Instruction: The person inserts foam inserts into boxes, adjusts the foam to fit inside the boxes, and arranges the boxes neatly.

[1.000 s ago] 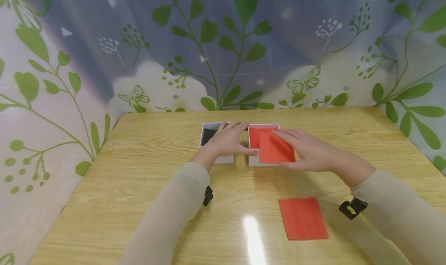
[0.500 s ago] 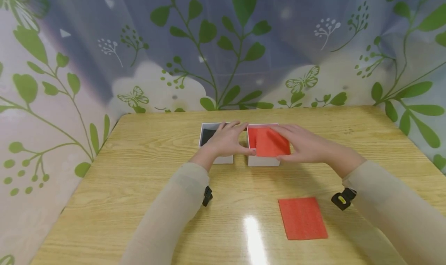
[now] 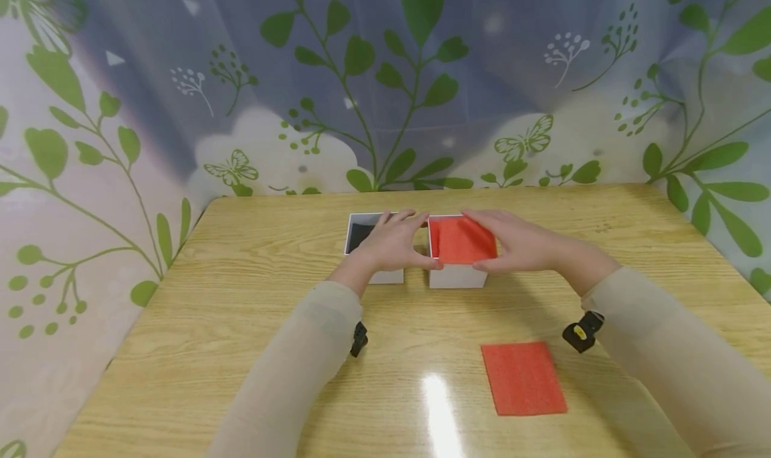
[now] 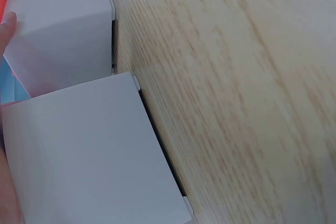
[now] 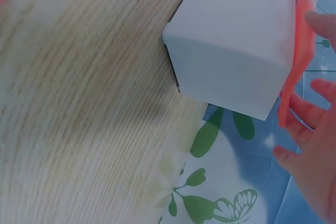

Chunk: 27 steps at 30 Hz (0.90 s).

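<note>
Leaf-and-butterfly printed cloth hung behind a pale wood-grain bench (image 3: 241, 351), its varnished top catching a streak of glare. At the far middle of it the right hand (image 3: 518, 244) held a red foam sheet (image 3: 462, 240) flat over the mouth of a small white box (image 3: 456, 277), fingers spread along the sheet's far and right edges and the thumb at its near edge; the wrist view showed the sheet (image 5: 296, 51) thin, soft-edged and slightly bowed at the box's rim, with the fingers loosely bent about it. The sheet was rectangular, finely textured, and nearly covered the opening. That box (image 5: 236, 51) was square-cornered with smooth matte card walls. The left hand (image 3: 391, 242) lay across a second white box (image 3: 385, 277) just to the left, fingers relaxed and nearly straight over its top, its thumb reaching to the near left corner of the red-topped box. The second box showed a black interior (image 3: 360, 234) at its uncovered far left corner. Seen from the left wrist, the two boxes stood side by side with a narrow gap between them, plain white and sharp-edged. Nearer the person, well apart from the boxes, another red foam sheet (image 3: 523, 377) lay flat on the bench, rectangular with a grainy surface. Both arms wore thin beige sleeves (image 3: 301, 364)
</note>
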### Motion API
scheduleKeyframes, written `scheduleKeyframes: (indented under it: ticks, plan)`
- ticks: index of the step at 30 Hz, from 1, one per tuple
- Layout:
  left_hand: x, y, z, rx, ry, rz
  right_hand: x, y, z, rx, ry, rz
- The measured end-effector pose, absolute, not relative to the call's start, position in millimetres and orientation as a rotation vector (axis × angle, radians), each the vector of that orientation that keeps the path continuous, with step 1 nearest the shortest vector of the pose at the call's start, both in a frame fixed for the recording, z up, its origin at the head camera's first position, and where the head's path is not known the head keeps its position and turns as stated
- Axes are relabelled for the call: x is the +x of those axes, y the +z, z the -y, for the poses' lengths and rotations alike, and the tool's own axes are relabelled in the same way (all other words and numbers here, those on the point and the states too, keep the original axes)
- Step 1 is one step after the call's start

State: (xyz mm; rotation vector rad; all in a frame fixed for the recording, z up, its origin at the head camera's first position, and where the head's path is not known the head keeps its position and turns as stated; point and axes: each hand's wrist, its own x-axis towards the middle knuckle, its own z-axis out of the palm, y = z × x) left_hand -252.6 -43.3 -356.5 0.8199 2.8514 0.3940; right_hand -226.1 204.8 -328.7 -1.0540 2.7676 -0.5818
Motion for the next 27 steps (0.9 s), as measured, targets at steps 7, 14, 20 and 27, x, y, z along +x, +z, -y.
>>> scheduleKeyframes:
  ticks: [7, 14, 20, 27]
  plan:
    - [-253, -356, 43, 0.814, 0.373, -2.853, -233, -327, -203, -1.024, -0.597, -2.735]
    - [-252, -356, 43, 0.806, 0.383, -2.845, -238, -326, -200, -0.977, -0.61, -2.693]
    - [-252, -356, 44, 0.808, 0.407, -2.837, -243, -327, -198, -0.947, -0.635, -2.663]
    - [-253, -356, 44, 0.814, 0.397, -2.844, -249, -330, -197, -0.934, -0.676, -2.616]
